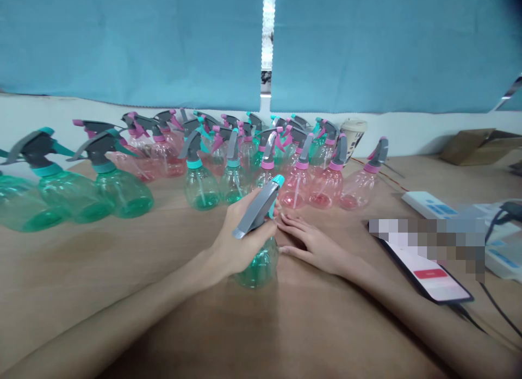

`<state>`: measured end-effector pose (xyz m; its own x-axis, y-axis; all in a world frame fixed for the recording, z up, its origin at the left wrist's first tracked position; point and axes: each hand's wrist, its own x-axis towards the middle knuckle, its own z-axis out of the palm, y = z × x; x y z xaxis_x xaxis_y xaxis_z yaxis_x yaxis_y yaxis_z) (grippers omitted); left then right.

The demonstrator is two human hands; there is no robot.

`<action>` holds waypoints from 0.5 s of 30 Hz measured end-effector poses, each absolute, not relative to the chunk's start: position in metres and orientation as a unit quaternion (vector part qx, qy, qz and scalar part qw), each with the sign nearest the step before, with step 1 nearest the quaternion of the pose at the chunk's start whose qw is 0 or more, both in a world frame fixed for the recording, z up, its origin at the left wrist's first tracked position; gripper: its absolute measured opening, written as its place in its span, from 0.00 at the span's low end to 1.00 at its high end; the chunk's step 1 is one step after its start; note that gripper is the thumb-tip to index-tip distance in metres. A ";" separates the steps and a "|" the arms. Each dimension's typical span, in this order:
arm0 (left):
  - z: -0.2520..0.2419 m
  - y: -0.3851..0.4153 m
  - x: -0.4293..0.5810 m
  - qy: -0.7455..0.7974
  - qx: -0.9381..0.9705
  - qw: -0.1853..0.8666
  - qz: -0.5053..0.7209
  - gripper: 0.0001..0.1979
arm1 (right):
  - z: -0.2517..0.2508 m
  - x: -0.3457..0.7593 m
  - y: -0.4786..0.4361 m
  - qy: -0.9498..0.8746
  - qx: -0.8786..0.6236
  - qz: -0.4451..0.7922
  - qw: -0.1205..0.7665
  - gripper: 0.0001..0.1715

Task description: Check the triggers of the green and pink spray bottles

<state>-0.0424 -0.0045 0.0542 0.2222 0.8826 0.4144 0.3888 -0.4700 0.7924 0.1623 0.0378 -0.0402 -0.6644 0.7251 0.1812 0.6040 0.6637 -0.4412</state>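
Observation:
My left hand (pixel 240 232) is wrapped round the neck of a green spray bottle (pixel 258 267), just under its grey and turquoise trigger head. The bottle is near the middle of the table, slightly tilted, with its nozzle pointing away from me. My right hand (pixel 312 243) lies low beside the bottle on its right, fingers stretched out toward it. Whether those fingertips touch the bottle or my left fingers, I cannot tell. Just beyond stand a green spray bottle with a turquoise collar (pixel 202 188) and a pink one with a pink collar (pixel 325 188).
Several more spray bottles form rows at the back, with larger-looking green bottles (pixel 124 191) on the left. A paper cup (pixel 354 135) stands behind them. At right are a phone (pixel 444 284), a white power strip (pixel 432 205), cables and a cardboard box (pixel 477 146).

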 end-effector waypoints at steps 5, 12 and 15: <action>0.050 -0.005 -0.041 0.444 0.702 0.309 0.463 0.06 | -0.041 0.163 0.038 -0.895 -0.369 0.170 0.182 0.39; 0.045 -0.007 -0.038 0.457 0.700 0.288 0.468 0.06 | -0.042 0.163 0.039 -0.897 -0.371 0.168 0.172 0.41; 0.044 -0.007 -0.038 0.459 0.701 0.283 0.467 0.06 | -0.041 0.162 0.039 -0.897 -0.371 0.168 0.174 0.41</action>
